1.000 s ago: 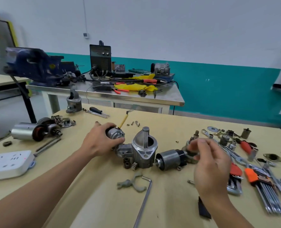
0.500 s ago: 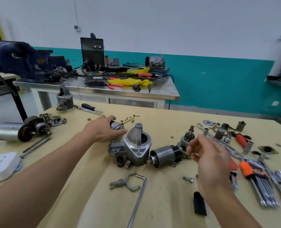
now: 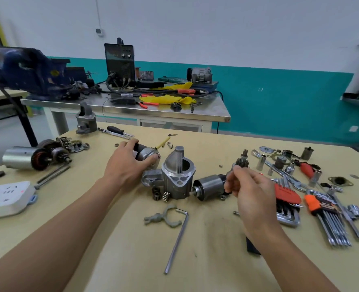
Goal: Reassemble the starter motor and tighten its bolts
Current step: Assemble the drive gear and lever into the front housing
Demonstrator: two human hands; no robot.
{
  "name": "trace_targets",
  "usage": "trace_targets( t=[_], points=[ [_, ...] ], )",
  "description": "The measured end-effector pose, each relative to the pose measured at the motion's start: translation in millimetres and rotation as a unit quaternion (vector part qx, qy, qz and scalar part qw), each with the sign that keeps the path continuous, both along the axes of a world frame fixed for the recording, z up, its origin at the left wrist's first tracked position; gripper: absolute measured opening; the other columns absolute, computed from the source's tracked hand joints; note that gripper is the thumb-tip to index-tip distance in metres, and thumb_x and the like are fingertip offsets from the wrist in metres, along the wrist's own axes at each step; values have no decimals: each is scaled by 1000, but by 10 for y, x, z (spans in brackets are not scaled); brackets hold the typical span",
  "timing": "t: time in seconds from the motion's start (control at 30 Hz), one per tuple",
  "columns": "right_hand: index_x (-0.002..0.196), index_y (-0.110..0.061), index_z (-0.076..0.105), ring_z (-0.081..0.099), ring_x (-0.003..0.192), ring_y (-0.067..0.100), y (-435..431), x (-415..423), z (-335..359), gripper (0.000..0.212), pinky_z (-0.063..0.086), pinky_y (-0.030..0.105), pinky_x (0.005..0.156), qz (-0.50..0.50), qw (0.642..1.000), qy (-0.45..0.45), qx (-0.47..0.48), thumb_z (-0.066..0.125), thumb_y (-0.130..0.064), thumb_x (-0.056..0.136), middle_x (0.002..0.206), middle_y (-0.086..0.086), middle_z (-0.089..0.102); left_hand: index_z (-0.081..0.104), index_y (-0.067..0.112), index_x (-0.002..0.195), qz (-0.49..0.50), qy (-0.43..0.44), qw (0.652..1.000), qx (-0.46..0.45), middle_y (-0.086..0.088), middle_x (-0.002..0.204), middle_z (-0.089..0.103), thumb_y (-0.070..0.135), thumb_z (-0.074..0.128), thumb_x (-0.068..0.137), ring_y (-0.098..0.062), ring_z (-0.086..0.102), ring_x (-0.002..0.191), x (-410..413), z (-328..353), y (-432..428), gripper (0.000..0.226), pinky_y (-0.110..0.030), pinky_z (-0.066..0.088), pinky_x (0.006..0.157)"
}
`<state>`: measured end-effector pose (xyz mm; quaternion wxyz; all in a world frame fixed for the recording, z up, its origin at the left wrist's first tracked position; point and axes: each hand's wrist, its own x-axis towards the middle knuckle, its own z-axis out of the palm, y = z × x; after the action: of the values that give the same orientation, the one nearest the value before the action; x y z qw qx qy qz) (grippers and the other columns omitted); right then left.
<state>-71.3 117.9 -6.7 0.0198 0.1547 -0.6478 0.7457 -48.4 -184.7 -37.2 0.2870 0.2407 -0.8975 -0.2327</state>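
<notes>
Power strip (image 3: 5,196) sits at the far left of the table (image 3: 216,144), away from the work. At its 1 o'clock a second stripped motor (image 3: 27,158) lies on its side. Two long bolts (image 3: 52,174) are just beside that at 4 o'clock, parked in reach, I judge.

The starter motor is at table centre, in pieces. My left hand (image 3: 126,165) wraps fingers and thumb round the motor barrel (image 3: 147,153). The barrel sits at 10 o'clock of the housing (image 3: 178,175), up against it. My guess is the grip keeps the barrel seated and the whole lump from rolling. A yellow wire (image 3: 164,141) runs off the barrel toward 1 o'clock.

The housing stands nose up on its flange, so it is stable. Two small gears (image 3: 161,196) touch its foot at 7 o'clock. A fork lever (image 3: 164,218) lies at 6 o'clock with a bent hex key (image 3: 177,239) just beside it, likely laid out for the next steps.

A dark cylinder (image 3: 210,187) lies at 4 o'clock of the housing, its shaft end facing the housing as if lined up to go in. My right hand (image 3: 250,192) hovers over the cylinder's back end, fingers curled and thumb and forefinger tips close. I cannot tell whether they pinch a small part. A toothed pinion (image 3: 242,159) stands at the hand's 12 o'clock. Hex key sets (image 3: 288,194) are fanned at 3 o'clock, ready for picking.

Nothing looks bolted up yet.
</notes>
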Motion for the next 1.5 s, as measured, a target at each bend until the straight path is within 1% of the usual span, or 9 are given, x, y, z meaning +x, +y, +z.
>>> trace_targets(
  t=[0.3, 0.53, 0.8, 0.97, 1.1, 1.23, 1.3, 1.4, 1.5],
  points=[
    [55, -16, 66, 53, 56, 9, 7, -15, -21, 44, 44, 26, 61, 0, 1000, -5, 5, 56, -18, 98, 54, -1, 58, 45, 18, 148, 4, 29, 1000, 5, -10, 136, 56, 68, 65, 82, -29, 50, 123, 9, -40, 6, 85, -44, 44, 100],
    [59, -11, 64, 53, 52, 7, 11, -64, -64, 39, 43, 14, 48, -2, 1000, -10, 2, 56, -14, 97, 53, -3, 57, 64, 19, 128, 2, 50, 999, -8, -7, 133, 59, 61, 65, 85, -27, 53, 120, 62, 82, 167, 60, -43, 46, 99],
    [57, -18, 63, 56, 61, 14, 179, -411, 223, 38, 44, 28, 57, -73, 997, -12, 35, 56, -16, 94, 54, -5, 61, 62, 15, 135, -14, 35, 999, 5, -5, 134, 60, 54, 68, 88, -26, 56, 117, 89, 70, 150, 61, -40, 45, 97],
    [68, -13, 65, 53, 67, 21, 379, -816, 358, 26, 45, 37, 62, -139, 985, 28, 94, 59, -17, 93, 67, 3, 63, 65, 17, 130, -29, 41, 999, 15, -2, 126, 63, 49, 70, 89, -19, 54, 102, 53, 75, 154, 52, -35, 45, 87],
    [91, -19, 68, 62, 80, 14, 416, -1011, 291, 6, 44, 25, 63, -116, 977, 47, 174, 68, -25, 90, 87, -7, 67, 66, 20, 127, -28, 42, 999, 12, -2, 121, 65, 48, 70, 89, -17, 53, 95, 9, 92, 159, 48, -33, 43, 82],
    [135, -21, 56, 60, 106, 15, 325, -1052, 200, 61, 50, 29, 79, -27, 939, 69, 337, 80, -34, 81, 121, -8, 60, 68, 21, 126, -23, 44, 999, 22, -1, 116, 66, 46, 72, 88, -18, 56, 93, -18, 110, 146, 45, -32, 43, 77],
    [124, -18, 62, 61, 106, 19, 268, -1028, 129, 53, 52, 38, 88, -19, 921, 96, 377, 83, -32, 77, 115, -8, 62, 68, 22, 123, -22, 47, 998, 29, 2, 112, 65, 46, 72, 88, -18, 57, 93, -16, 112, 150, 42, -31, 42, 76],
    [99, -18, 66, 64, 93, 19, 217, -999, 17, 31, 50, 34, 75, -29, 911, 128, 392, 84, -27, 75, 96, -5, 68, 69, 25, 119, -17, 42, 998, 36, 6, 108, 64, 50, 71, 88, -18, 58, 94, 11, 105, 131, 40, -31, 42, 76],
    [98, -17, 67, 61, 89, 19, 206, -1007, -39, 30, 41, 28, 69, -51, 904, 153, 395, 84, -26, 76, 95, -1, 67, 69, 26, 118, -4, 38, 999, 39, 8, 106, 63, 53, 70, 88, -18, 58, 95, 44, 114, 120, 41, -32, 42, 77]
  ],
)
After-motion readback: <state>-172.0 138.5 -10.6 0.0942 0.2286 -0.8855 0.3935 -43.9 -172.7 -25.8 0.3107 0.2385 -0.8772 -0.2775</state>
